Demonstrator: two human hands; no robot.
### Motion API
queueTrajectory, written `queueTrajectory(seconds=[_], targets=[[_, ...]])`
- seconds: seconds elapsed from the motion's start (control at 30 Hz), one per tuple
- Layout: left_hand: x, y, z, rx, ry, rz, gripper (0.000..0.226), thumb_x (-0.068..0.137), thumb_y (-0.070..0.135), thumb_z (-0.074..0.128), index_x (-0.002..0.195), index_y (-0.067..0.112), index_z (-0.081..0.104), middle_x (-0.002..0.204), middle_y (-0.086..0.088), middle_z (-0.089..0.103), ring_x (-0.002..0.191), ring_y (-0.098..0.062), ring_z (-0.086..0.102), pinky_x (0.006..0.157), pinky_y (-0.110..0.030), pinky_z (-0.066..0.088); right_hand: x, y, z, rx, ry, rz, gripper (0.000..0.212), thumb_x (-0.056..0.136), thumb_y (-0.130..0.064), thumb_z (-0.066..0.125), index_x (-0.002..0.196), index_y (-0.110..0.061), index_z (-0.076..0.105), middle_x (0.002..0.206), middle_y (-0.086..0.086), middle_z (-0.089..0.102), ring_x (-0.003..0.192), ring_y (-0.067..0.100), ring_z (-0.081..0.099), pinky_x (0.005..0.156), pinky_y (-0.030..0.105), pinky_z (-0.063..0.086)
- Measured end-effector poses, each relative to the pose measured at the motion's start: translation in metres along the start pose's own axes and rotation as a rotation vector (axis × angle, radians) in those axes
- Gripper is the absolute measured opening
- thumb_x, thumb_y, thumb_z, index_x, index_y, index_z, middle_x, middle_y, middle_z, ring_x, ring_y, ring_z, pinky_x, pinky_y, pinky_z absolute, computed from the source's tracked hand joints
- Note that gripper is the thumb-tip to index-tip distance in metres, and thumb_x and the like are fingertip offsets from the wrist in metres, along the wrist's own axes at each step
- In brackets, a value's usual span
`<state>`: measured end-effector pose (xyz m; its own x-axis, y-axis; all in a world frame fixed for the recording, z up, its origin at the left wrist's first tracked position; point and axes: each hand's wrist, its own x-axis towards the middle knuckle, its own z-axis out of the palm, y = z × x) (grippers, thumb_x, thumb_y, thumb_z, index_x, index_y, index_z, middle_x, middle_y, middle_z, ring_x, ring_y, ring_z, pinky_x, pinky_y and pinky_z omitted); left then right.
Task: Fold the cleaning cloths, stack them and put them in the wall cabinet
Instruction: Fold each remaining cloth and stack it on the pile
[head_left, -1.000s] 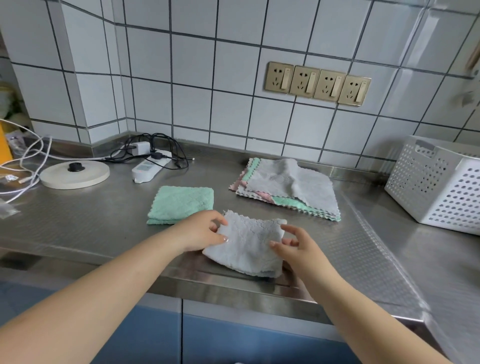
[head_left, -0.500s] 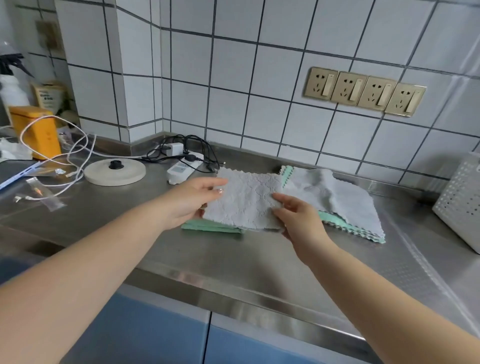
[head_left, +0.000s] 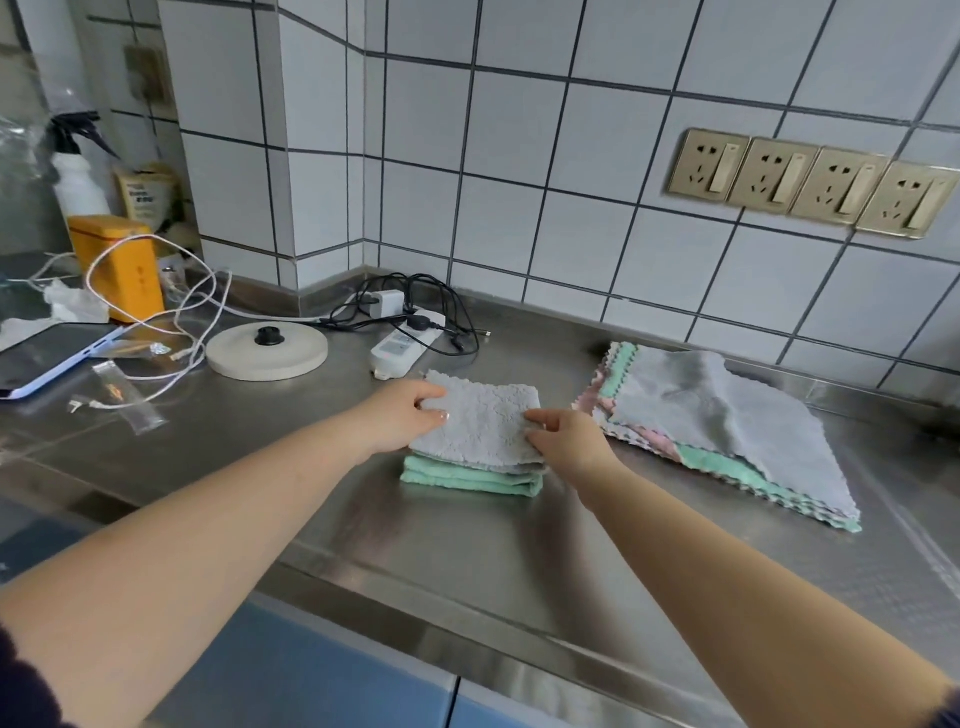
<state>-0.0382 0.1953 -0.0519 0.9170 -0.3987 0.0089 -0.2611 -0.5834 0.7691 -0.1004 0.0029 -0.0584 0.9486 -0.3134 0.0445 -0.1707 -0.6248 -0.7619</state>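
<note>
Two hands meet over a folded grey fleecy cleaning cloth (head_left: 480, 423), which lies on top of a folded mint-green cleaning cloth (head_left: 467, 478) on the stainless-steel counter (head_left: 467, 561). The left hand (head_left: 400, 415) holds the grey cloth's left edge, thumb on top and fingers curled at its far corner. The right hand (head_left: 566, 439) pinches the cloth's right edge between thumb and fingertips. The grey cloth's near edge overhangs the green one only slightly; the green folds show along the near side.

Just to the right, apart from the stack, a loose pile of unfolded cloths in grey, pink and green (head_left: 727, 431) spreads with scalloped edges toward the right. Between stack and pile runs a narrow strip of bare steel. Near of the stack, the counter lies bare up to its front edge.

To the far left sit a white power strip with black cables (head_left: 402, 345) and a round cream kettle base (head_left: 267, 348), both close to the stack's far left corner.
</note>
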Motion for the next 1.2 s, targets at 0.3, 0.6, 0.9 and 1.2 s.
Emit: queueTrajectory(seconds=[0.3, 0.6, 0.9, 1.2], targets=[[0.017, 0.010, 0.006, 0.470, 0.145, 0.270, 0.045, 0.099, 0.033, 0.036, 0.144, 0.026, 0.034, 0.158, -0.003, 0.016, 0.146, -0.022, 0.008, 0.119, -0.039, 0.009, 0.014, -0.017, -0.005, -0.332, 0.091, -0.241, 0.036, 0.095, -0.025, 0.044, 0.128, -0.020, 0.057, 0.143, 0.006, 0.044, 0.131, 0.021, 0.041, 0.107, 0.032, 0.032], [0.044, -0.002, 0.053, 0.743, -0.021, 0.194, 0.055, 0.097, 0.034, 0.030, 0.148, 0.018, 0.019, 0.158, -0.006, 0.014, 0.146, -0.024, 0.011, 0.119, -0.038, 0.008, 0.024, 0.002, 0.032, -0.511, -0.121, -0.161, 0.048, 0.096, -0.033, 0.028, 0.144, -0.031, 0.029, 0.156, -0.007, 0.019, 0.144, 0.015, 0.014, 0.113, 0.060, 0.006], [0.035, 0.000, 0.044, 0.761, -0.015, 0.072, 0.062, 0.094, 0.053, 0.029, 0.149, 0.026, 0.018, 0.158, -0.002, 0.013, 0.145, -0.022, 0.011, 0.118, -0.046, 0.009, 0.019, 0.017, 0.024, -0.603, -0.104, -0.137, 0.057, 0.096, -0.054, 0.021, 0.147, -0.030, 0.019, 0.159, -0.005, 0.010, 0.146, 0.020, 0.010, 0.113, 0.061, 0.002], [0.044, 0.090, 0.107, 0.700, 0.123, 0.458, 0.036, 0.089, 0.043, 0.047, 0.120, 0.029, 0.058, 0.120, 0.000, 0.059, 0.117, -0.024, 0.050, 0.096, -0.035, 0.038, -0.021, 0.084, -0.068, -0.699, 0.122, -0.214, 0.041, 0.095, -0.042, 0.037, 0.135, -0.032, 0.045, 0.140, -0.009, 0.044, 0.134, 0.017, 0.034, 0.115, 0.048, 0.014]])
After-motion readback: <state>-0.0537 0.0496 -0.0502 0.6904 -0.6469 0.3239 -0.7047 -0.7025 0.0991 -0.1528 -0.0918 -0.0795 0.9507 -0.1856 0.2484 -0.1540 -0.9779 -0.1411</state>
